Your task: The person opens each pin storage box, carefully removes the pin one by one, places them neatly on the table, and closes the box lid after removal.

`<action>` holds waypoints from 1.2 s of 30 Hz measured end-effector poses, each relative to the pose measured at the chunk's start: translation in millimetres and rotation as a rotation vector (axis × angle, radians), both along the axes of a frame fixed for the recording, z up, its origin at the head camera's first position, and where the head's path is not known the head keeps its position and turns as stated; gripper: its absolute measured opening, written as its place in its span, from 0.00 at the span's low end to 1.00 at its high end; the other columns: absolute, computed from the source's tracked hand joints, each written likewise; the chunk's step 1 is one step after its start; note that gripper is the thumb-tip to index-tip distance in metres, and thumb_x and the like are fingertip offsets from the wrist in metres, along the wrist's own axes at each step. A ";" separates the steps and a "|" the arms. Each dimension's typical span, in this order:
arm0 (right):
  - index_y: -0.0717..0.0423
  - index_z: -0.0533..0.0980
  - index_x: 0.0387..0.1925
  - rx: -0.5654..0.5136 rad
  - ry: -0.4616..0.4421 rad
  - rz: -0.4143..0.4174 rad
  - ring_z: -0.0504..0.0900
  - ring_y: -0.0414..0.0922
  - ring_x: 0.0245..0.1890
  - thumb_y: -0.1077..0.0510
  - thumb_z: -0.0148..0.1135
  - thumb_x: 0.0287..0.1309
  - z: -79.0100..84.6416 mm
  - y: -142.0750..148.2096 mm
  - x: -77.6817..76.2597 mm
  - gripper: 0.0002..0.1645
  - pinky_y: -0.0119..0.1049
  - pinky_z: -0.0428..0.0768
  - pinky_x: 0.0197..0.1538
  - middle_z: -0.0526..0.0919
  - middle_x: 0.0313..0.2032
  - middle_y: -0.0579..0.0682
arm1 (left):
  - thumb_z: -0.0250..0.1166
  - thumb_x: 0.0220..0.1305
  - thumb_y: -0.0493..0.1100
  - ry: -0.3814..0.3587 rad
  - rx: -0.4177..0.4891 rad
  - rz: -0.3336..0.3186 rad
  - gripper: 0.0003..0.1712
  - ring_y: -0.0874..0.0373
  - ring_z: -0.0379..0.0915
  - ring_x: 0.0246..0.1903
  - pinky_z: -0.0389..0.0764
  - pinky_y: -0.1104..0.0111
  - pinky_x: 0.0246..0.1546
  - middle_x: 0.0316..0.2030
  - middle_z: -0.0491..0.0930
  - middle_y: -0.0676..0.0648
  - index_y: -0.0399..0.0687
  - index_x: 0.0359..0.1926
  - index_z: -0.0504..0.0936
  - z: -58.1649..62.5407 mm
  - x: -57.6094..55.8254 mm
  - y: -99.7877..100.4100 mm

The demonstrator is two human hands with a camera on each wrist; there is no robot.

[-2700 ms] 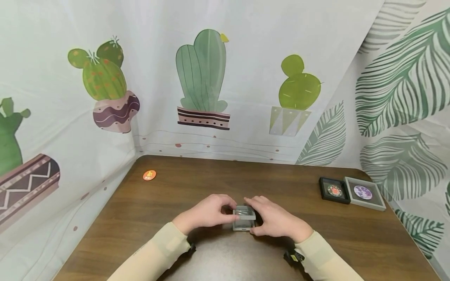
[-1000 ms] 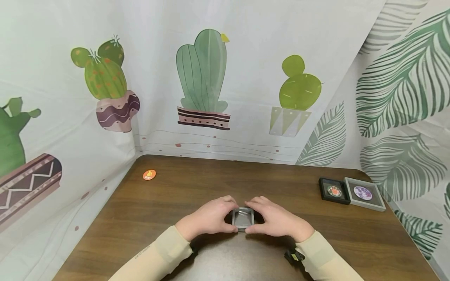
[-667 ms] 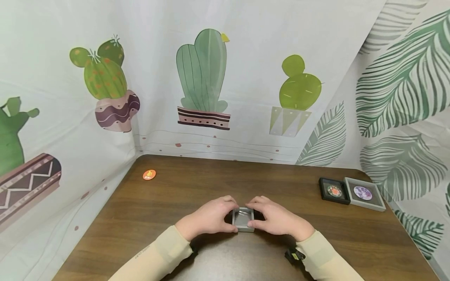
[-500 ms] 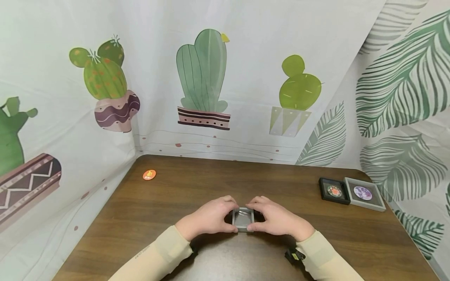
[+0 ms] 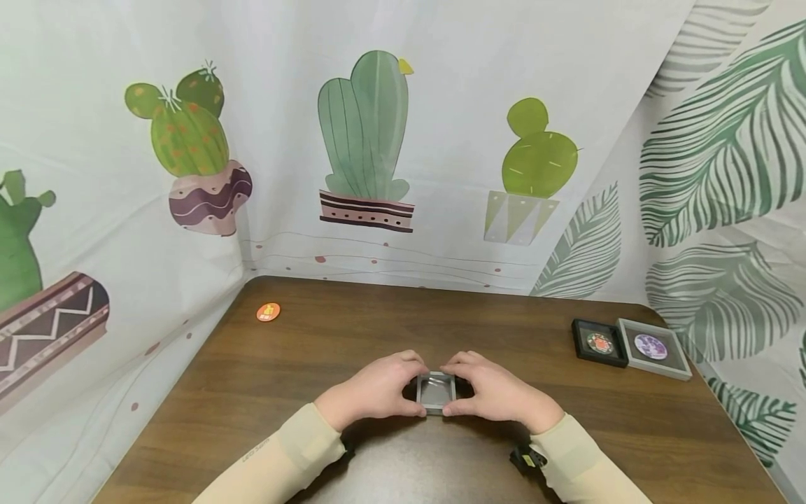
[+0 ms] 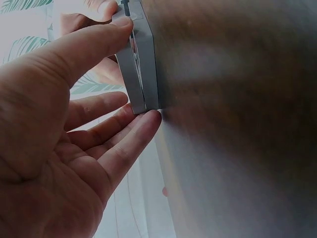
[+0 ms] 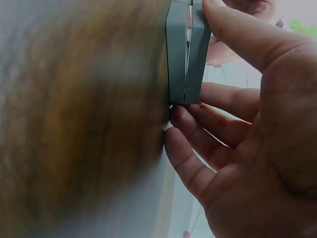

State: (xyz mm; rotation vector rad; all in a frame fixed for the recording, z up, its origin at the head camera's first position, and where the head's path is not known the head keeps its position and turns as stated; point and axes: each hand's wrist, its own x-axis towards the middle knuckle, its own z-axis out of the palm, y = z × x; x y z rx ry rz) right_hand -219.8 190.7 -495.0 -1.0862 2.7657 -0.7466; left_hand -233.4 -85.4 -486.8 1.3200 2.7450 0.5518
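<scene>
**Grey case [image 5: 436,392] held from both sides on the table**

Left hand [image 5: 374,392]: grasping the case, thumb [image 6: 99,42] at its near corner, fingertips against the far edge. Right hand [image 5: 497,393]: same hold, mirrored; thumb at the near corner, fingers at the far edge.

Case: square, clear window, lying on the table [image 5: 352,318] directly before the person. Wrist views show two halves, meeting at the far end; thin slit widens toward the thumbs. Slit contents: cannot tell.

Pale sleeves [image 5: 280,451] on both arms.

Far right: black frame [image 5: 580,343] holding a red-centred disc [image 5: 599,342]; just beside it, larger grey frame [image 5: 676,360] with a purple-and-white disc [image 5: 651,346].

Far left: orange disc [image 5: 268,312].

Behind: white cloth [image 5: 453,42] printed with cacti and leaves.
</scene>
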 end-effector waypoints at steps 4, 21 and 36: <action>0.57 0.83 0.68 -0.002 -0.003 -0.003 0.80 0.43 0.61 0.33 0.78 0.65 -0.1 -0.3 -0.1 0.43 0.48 0.83 0.63 0.83 0.59 0.44 | 0.85 0.61 0.56 0.002 0.002 -0.005 0.33 0.58 0.81 0.52 0.83 0.64 0.57 0.57 0.83 0.49 0.43 0.60 0.87 0.7 0.2 0.3; 0.58 0.83 0.67 -0.007 -0.014 -0.009 0.80 0.44 0.61 0.34 0.80 0.64 2.7 -2.4 1.8 0.42 0.49 0.83 0.63 0.83 0.59 0.45 | 0.85 0.60 0.57 0.017 -0.001 -0.009 0.35 0.58 0.82 0.52 0.83 0.63 0.57 0.56 0.83 0.50 0.43 0.61 0.87 1.5 0.8 0.2; 0.58 0.83 0.68 -0.009 -0.035 -0.018 0.80 0.44 0.60 0.33 0.80 0.64 2.4 -2.5 1.5 0.43 0.49 0.83 0.63 0.83 0.59 0.45 | 0.86 0.60 0.57 0.011 -0.003 -0.001 0.39 0.58 0.81 0.53 0.84 0.62 0.58 0.57 0.83 0.49 0.42 0.66 0.85 0.9 1.4 1.7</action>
